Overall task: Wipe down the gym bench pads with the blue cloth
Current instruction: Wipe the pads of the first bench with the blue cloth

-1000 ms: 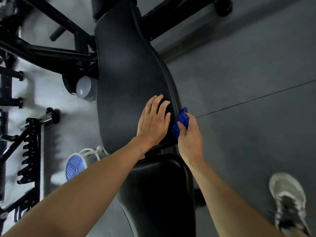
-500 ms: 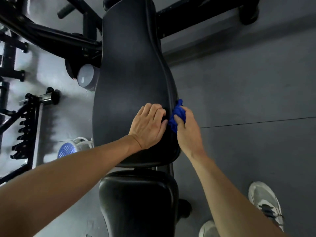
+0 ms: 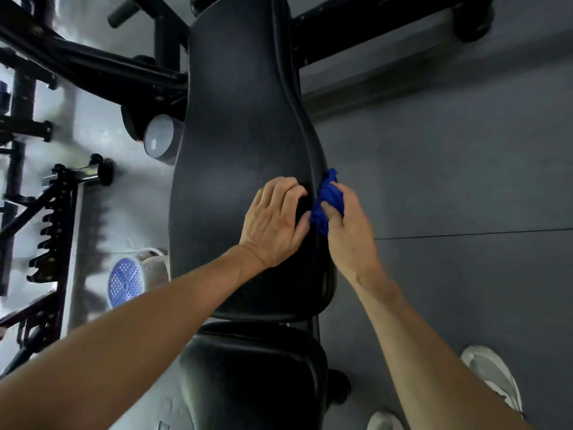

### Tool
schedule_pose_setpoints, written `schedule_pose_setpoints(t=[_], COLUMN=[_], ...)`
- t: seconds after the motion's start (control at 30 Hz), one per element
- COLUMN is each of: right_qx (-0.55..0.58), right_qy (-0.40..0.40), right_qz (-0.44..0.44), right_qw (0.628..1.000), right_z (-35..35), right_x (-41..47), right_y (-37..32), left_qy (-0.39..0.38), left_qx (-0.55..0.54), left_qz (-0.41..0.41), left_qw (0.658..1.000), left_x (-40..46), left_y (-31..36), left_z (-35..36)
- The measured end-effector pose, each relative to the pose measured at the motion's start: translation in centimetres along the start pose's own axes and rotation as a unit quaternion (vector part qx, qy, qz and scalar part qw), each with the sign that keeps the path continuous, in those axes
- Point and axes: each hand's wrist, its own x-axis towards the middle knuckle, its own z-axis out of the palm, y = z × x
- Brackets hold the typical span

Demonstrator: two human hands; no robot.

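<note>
Two black pads make up the bench seen from above: the long back pad (image 3: 242, 144), which is widest near its lower end and narrows toward the top of the view, and the shorter seat pad (image 3: 251, 377) below it, the two being separated by a narrow gap. Grey floor (image 3: 449, 169) is spread to the right of the bench, crossed by a thin dark seam. Black frame tubes (image 3: 93, 66) are seen running out from under the back pad at upper left, and a notched black rack (image 3: 51, 225) is stood on the paler floor at far left. A round blue perforated object (image 3: 125, 282) is placed on the floor just beside the left edge of the back pad, and a grey round cap (image 3: 159, 139) is seen higher up against that same edge. Two pale shoes (image 3: 493, 377) are visible at lower right.

The left hand (image 3: 274, 221) is rested on top of the back pad near its right edge, with the fingers bent at the knuckles and nothing held in them. The right hand (image 3: 350, 231) is placed against the right side edge of the same pad, and the blue cloth (image 3: 328, 197) is bunched and gripped between its thumb and curled fingers. The cloth is pressed against the pad's side edge, just beside the left hand's fingertips.
</note>
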Motion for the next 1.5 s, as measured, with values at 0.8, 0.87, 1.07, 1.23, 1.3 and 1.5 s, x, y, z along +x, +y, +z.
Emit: schedule_pose_setpoints(t=[0.8, 0.87, 1.07, 1.23, 1.3, 1.5], right_qx=[-0.062, -0.089, -0.098, -0.093, -0.099, -0.093], right_qy=[-0.045, -0.055, -0.070, -0.087, -0.086, -0.064], right_qz=[0.063, 0.047, 0.027, 0.068, 0.065, 0.034], right_qw=[0.995, 0.993, 0.992, 0.989, 0.989, 0.993], right_z=[-0.4, -0.7, -1.1, -1.6, -1.4, -0.3], right_x=[-0.3, 0.9, 6.8, 1.2, 0.8, 9.6], right_y=[-2.7, -2.8, -4.7, -2.5, -2.5, -5.9], left_qy=[-0.201, -0.196, -0.215, -0.251, -0.275, -0.305], left_qx=[0.043, 0.028, -0.009, -0.033, -0.023, 0.013], left_qz=[-0.189, -0.201, -0.219, -0.225, -0.213, -0.173], left_qw=[0.960, 0.959, 0.952, 0.941, 0.937, 0.936], left_x=[2.1, 2.0, 2.7, 4.7, 5.6, 6.6], left_y=[1.1, 1.5, 1.4, 0.6, -0.1, -1.0], left_z=[-3.4, -3.1, -4.2, -6.4, -6.8, -6.8])
